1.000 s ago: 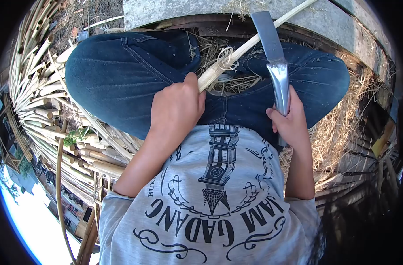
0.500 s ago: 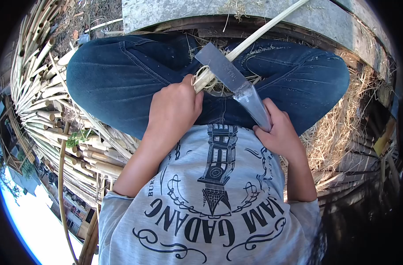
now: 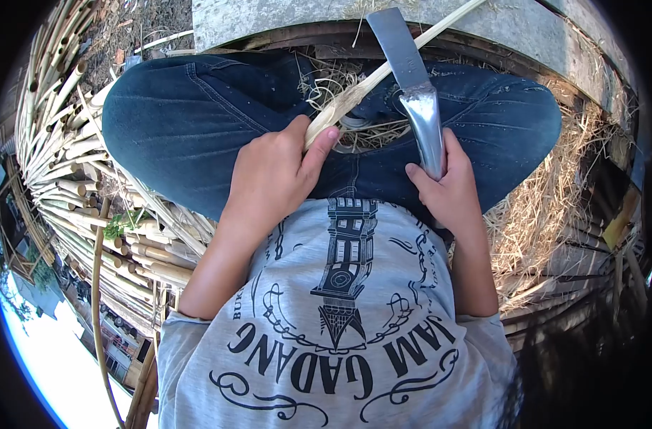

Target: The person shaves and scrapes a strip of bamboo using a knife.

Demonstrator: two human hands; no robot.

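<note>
My left hand [image 3: 276, 164] is closed round the near end of a pale bamboo strip [image 3: 365, 87], thumb lying along its top. The strip slants up and to the right across my lap towards a grey board. A large knife [image 3: 404, 61] with a broad, square-ended blade and a shiny metal handle is gripped in my right hand [image 3: 447, 179]. Its blade lies across the strip in the view, well up from my left hand; whether it touches the strip I cannot tell. Thin curled shavings [image 3: 326, 89] lie between my legs, beyond my left hand.
The grey board [image 3: 283, 16] runs along the far side, past my crossed legs in jeans [image 3: 176, 136]. Many cut bamboo poles [image 3: 61, 179] are heaped on the left. Loose straw-like shavings [image 3: 536, 222] cover the ground on the right.
The knife has moved up and right along the strip, away from my left hand, and turned more upright. The curl of shavings at my left hand has come away, and my left thumb now shows.
</note>
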